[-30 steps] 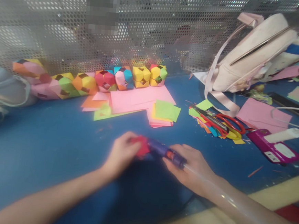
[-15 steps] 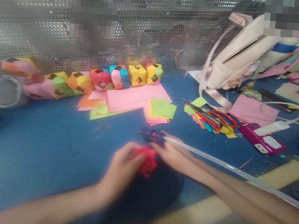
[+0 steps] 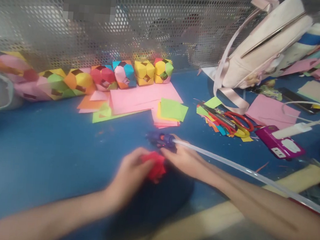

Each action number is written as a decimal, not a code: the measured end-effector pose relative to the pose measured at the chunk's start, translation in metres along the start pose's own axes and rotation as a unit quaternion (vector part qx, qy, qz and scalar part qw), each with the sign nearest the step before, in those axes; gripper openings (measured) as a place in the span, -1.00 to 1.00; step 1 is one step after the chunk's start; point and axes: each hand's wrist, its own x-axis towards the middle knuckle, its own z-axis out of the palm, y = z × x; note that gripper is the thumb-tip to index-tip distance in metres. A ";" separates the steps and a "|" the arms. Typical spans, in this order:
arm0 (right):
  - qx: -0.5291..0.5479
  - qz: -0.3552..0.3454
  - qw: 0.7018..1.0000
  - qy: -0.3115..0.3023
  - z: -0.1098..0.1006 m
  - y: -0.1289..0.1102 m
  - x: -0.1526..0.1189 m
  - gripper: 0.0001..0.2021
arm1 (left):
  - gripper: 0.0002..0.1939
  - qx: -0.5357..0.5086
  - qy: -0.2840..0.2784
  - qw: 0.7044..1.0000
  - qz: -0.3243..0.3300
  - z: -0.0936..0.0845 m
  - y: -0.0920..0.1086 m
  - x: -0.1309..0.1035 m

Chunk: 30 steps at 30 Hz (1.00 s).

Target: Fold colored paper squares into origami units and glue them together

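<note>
My left hand (image 3: 134,169) is closed on a red folded paper piece (image 3: 157,168), low over the blue table (image 3: 49,155). To its right, my right hand (image 3: 183,158) grips a purple glue gun (image 3: 161,139). The gun's nozzle end points left, above and beyond the red piece. A long translucent glue stick (image 3: 241,171) runs from the gun's back over my right forearm. Motion blur hides my fingertips and whether the gun touches the paper.
Several folded paper balls (image 3: 144,72) line the mesh panel (image 3: 145,26). Pink sheets (image 3: 139,98) and green squares (image 3: 173,110) lie before them. To the right are scissors (image 3: 239,122), a purple power socket (image 3: 280,142), a white bag (image 3: 262,43) and another person's partly visible arm at the edge.
The view has shifted slightly, so the table items appear a little higher and further left. Both hands keep their holds on the red paper and glue gun.
</note>
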 end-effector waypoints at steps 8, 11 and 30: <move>-0.001 -0.076 0.993 0.088 -0.021 0.004 -0.025 -0.79 | -0.93 0.029 0.086 0.995 0.050 -0.020 0.005 0.021; -0.047 -0.168 0.980 0.094 -0.017 0.005 -0.026 -0.82 | -0.94 0.066 0.088 0.992 0.058 -0.023 0.005 0.025; -0.110 -0.218 0.963 0.111 -0.015 0.000 -0.027 -0.92 | -0.96 0.130 0.089 0.986 0.051 -0.021 0.006 0.026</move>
